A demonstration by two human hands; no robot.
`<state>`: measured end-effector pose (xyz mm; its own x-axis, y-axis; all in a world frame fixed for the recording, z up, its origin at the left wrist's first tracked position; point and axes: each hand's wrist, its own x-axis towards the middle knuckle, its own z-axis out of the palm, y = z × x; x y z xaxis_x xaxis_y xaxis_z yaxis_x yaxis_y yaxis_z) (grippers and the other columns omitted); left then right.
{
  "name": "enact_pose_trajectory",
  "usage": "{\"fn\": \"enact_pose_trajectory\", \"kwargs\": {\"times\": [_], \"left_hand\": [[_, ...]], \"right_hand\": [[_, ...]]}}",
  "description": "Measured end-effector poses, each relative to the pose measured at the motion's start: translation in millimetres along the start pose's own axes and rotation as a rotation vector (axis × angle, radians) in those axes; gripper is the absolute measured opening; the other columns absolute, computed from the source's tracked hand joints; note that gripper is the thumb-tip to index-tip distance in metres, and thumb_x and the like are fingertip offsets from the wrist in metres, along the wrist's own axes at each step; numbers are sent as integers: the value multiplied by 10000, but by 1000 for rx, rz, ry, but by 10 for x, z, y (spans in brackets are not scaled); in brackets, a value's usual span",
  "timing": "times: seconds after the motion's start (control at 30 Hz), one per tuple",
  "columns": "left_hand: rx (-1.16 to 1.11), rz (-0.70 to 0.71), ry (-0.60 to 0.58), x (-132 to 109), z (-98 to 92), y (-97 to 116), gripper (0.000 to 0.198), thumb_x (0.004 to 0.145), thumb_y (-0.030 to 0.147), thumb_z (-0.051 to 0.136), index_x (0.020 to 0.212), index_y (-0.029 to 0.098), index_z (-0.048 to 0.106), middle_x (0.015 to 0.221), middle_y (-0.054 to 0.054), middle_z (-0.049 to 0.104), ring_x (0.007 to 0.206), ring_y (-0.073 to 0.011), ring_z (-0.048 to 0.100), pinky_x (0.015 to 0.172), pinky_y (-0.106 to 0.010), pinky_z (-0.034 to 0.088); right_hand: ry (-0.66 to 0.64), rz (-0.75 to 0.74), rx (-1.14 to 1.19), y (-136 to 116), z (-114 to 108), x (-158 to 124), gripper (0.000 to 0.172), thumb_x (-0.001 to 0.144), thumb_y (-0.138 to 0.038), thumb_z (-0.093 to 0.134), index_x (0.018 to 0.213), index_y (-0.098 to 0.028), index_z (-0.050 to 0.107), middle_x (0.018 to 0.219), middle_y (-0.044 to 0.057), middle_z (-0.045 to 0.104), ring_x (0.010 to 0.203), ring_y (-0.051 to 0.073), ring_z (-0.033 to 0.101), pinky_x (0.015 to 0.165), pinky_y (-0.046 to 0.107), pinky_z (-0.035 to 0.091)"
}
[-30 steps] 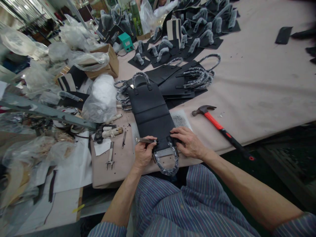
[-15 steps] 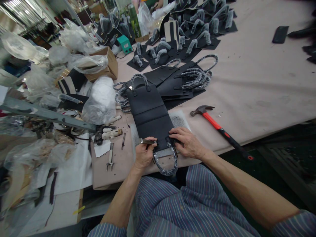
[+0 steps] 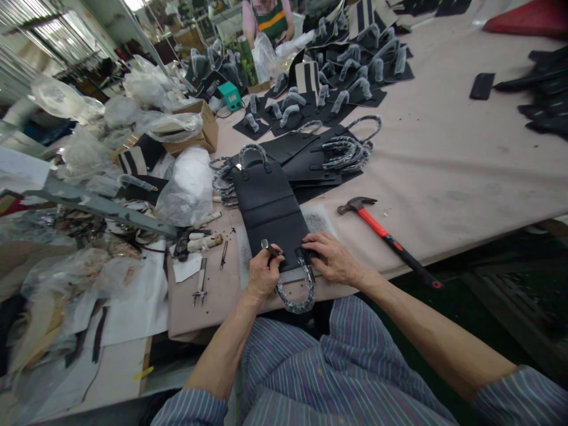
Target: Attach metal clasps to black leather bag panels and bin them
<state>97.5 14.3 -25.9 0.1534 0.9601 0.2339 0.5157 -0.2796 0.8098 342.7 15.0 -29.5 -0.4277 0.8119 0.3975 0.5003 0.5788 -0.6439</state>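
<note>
A black leather bag panel [image 3: 273,192] lies lengthwise before me, creased across its middle, with a plastic-wrapped handle at each end. The near handle [image 3: 298,306] loops toward my body over the table edge. My left hand [image 3: 264,273] is closed around a short metal punch [image 3: 267,245], tilted above the panel's near left corner; the punch's lower end is hidden by the fingers. My right hand [image 3: 336,258] grips the panel's near right edge beside the handle tab, fingers bent over it. A pale board [image 3: 320,220] shows beneath the panel.
To the right rests a claw hammer [image 3: 385,232] with a red and black handle. Stacked panels [image 3: 306,155] with wrapped handles lie beyond. Dividers [image 3: 200,281] and a thin tool [image 3: 224,254] are at left, near plastic bags [image 3: 189,183]. A person [image 3: 270,23] is across the table.
The punch in my left hand has swung from lying nearly flat to pointing more upward. My right hand stays at the panel's edge. The view has tilted up, bringing the person across into sight.
</note>
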Motion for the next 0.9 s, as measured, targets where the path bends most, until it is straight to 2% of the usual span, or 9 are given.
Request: {"fn": "enact_pose_trajectory", "kwargs": {"times": [0.13, 0.23, 0.37, 0.47, 0.6, 0.67, 0.77, 0.83, 0.9], "left_hand": [[-18, 22, -13, 17, 17, 36, 98, 868, 200, 593, 941, 215, 657, 867, -21, 704, 790, -171, 668, 784, -285, 522], [-54, 8, -20, 17, 11, 47, 94, 859, 203, 592, 929, 204, 655, 838, -13, 691, 753, -156, 648, 753, -266, 516], [-100, -21, -8, 10, 1, 48, 101, 856, 186, 578, 922, 195, 654, 810, -2, 679, 741, -146, 637, 745, -251, 512], [-113, -20, 0, 6, -6, 68, 94, 851, 170, 582, 905, 195, 655, 788, 4, 677, 713, -138, 624, 736, -244, 508], [-146, -18, 15, 0, -17, 96, 97, 832, 156, 590, 888, 197, 657, 769, 4, 676, 701, -142, 622, 725, -246, 509], [-163, -23, 15, -2, -18, 97, 103, 819, 151, 591, 877, 200, 660, 760, 2, 674, 707, -149, 629, 725, -252, 510], [-173, -18, 18, -5, -12, 83, 106, 817, 148, 592, 874, 203, 663, 758, -2, 677, 714, -157, 636, 730, -260, 516], [-170, -6, 21, -8, -6, 67, 106, 824, 147, 592, 878, 206, 662, 766, -3, 680, 711, -157, 638, 732, -262, 520], [-163, 5, 25, -11, 3, 52, 114, 830, 140, 586, 887, 208, 658, 779, -1, 683, 704, -152, 638, 732, -259, 525]], "right_hand": [[145, 105, -197, 115, -257, -105, 373, 850, -131, 550, 1207, -186, 646, 1268, 136, 627, 1180, 313, 576, 1036, 546, 496], [253, 329, -458, 304, -563, -325, 372, 847, -192, 556, 1206, -148, 644, 1258, 182, 623, 1162, 361, 581, 1038, 570, 472], [27, 738, -671, 537, -893, -661, 404, 871, -330, 550, 1180, -85, 633, 1140, 249, 631, 1048, 397, 618, 910, 543, 507], [-27, 957, -443, 591, -1006, -758, 265, 844, -357, 566, 1010, -164, 636, 897, 158, 646, 811, 313, 640, 706, 433, 528], [25, 1196, 322, 441, -1031, -611, 183, 704, -313, 664, 815, -242, 537, 635, 13, 531, 519, 179, 501, 438, 288, 425], [8, 1204, 508, 253, -1019, -467, 203, 701, -328, 653, 768, -242, 481, 614, -15, 493, 459, 132, 440, 395, 251, 387], [68, 1134, 583, -170, -1031, -213, 276, 817, -465, 593, 774, -248, 427, 589, -62, 409, 398, 96, 344, 350, 212, 299], [108, 945, 458, -497, -1075, -33, 353, 915, -592, 492, 830, -250, 471, 576, -70, 389, 391, 107, 338, 348, 219, 267], [118, 638, 180, -790, -1131, 142, 373, 965, -591, 442, 826, -248, 488, 575, -48, 434, 434, 126, 393, 400, 241, 290]]}}
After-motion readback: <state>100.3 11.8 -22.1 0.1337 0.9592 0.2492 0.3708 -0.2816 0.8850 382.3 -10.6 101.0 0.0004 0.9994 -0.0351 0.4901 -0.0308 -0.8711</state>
